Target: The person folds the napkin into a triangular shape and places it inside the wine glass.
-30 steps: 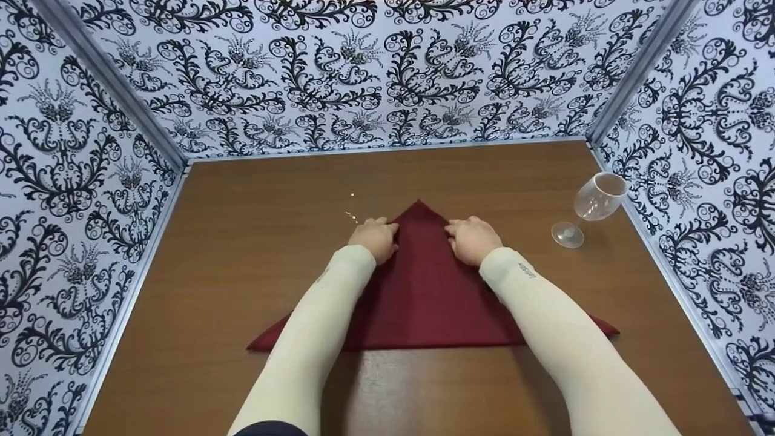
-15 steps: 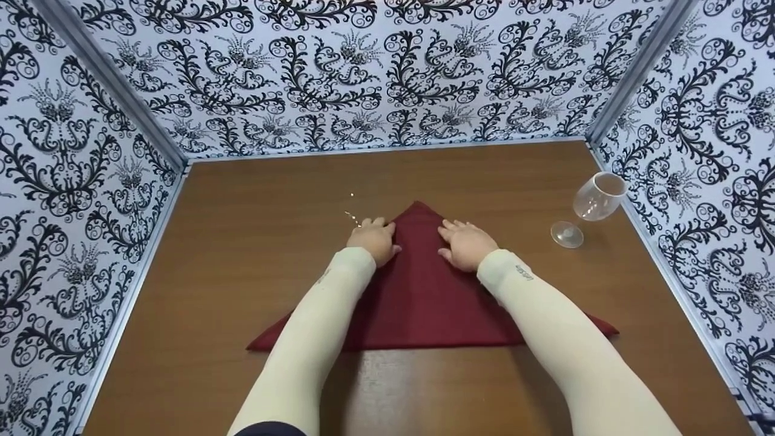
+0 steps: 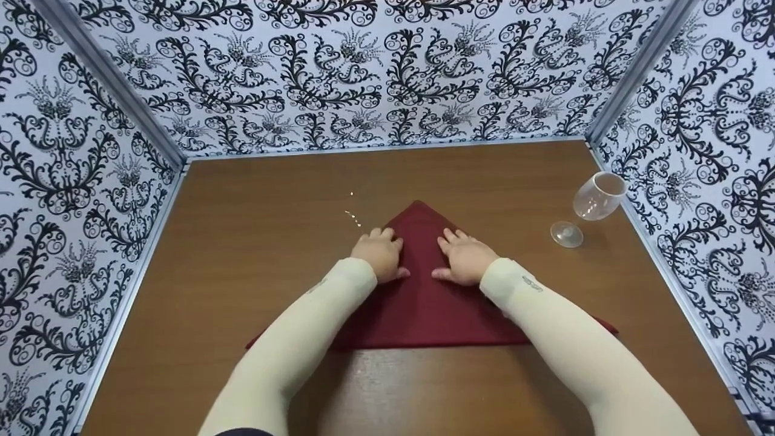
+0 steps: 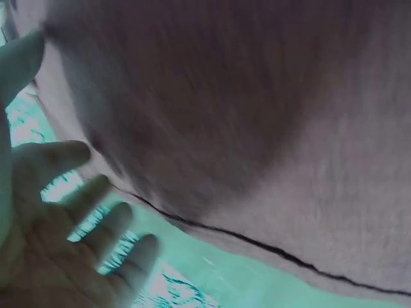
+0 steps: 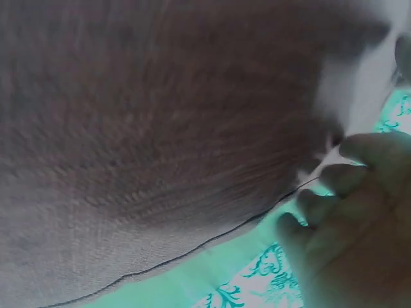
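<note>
A dark red cloth [image 3: 422, 315], folded into a triangle, lies flat on the table with its peak pointing away from me. On the left slanting edge rests my left hand [image 3: 378, 254], fingers spread and thumb toward the middle. My right hand [image 3: 467, 259] lies on the opposite slanting edge in the same manner. In the left wrist view the fingers [image 4: 103, 224] are spread at the cloth's edge [image 4: 257, 128], and the colours look off. The right wrist view has the fingers [image 5: 321, 196] slightly bent along the other edge of the cloth [image 5: 160, 128].
A clear wine glass [image 3: 596, 198] stands on the brown wooden table [image 3: 260, 224] at the right. Small bright specks [image 3: 353, 217] show on the table beyond the left hand. Patterned black-and-white walls [image 3: 387, 79] enclose the back and both sides.
Both hands have slid a little toward me along the cloth's slanting edges. Their fingers and thumbs are more spread than before. The cloth and wine glass stay in place.
</note>
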Motion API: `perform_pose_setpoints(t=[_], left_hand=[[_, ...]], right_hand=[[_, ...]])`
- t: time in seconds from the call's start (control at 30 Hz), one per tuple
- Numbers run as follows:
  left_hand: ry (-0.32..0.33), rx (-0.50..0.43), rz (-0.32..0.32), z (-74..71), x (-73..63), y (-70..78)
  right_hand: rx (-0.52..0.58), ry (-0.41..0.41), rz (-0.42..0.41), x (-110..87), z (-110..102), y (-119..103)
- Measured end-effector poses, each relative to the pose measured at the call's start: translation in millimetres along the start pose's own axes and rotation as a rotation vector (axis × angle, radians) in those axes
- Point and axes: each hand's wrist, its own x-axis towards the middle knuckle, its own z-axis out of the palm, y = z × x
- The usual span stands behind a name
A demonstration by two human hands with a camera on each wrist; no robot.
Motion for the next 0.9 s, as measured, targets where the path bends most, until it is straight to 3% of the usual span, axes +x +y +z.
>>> perform_pose_setpoints(t=[0.13, 0.27, 0.37, 0.57, 0.73, 0.8, 0.9], left_hand=[[-0.096, 0.0, -0.022, -1.3, -22.1, 11.5], [-0.223, -0.096, -0.081, -7.0, -41.2, 19.3], [-0.269, -0.173, -0.116, -8.6, -47.8, 21.9], [-0.28, -0.231, -0.133, -4.4, -40.6, 16.0], [-0.206, -0.195, -0.176, -2.8, -31.3, 10.0], [-0.165, -0.171, -0.175, -2.8, -33.5, 13.0], [-0.177, -0.17, -0.163, -2.6, -45.6, 21.8]], right_hand=[[0.025, -0.08, 0.053, -19.3, -1.4, -11.0], [0.042, -0.153, 0.115, -31.0, 0.5, -20.9], [0.037, -0.167, 0.129, -33.3, 3.2, -24.9], [0.06, -0.177, 0.144, -25.4, 5.4, -20.9], [0.062, -0.076, 0.138, -19.0, 4.1, -15.7], [0.058, -0.046, 0.15, -21.6, 3.3, -18.5], [0.056, -0.089, 0.179, -29.7, 3.6, -27.3]])
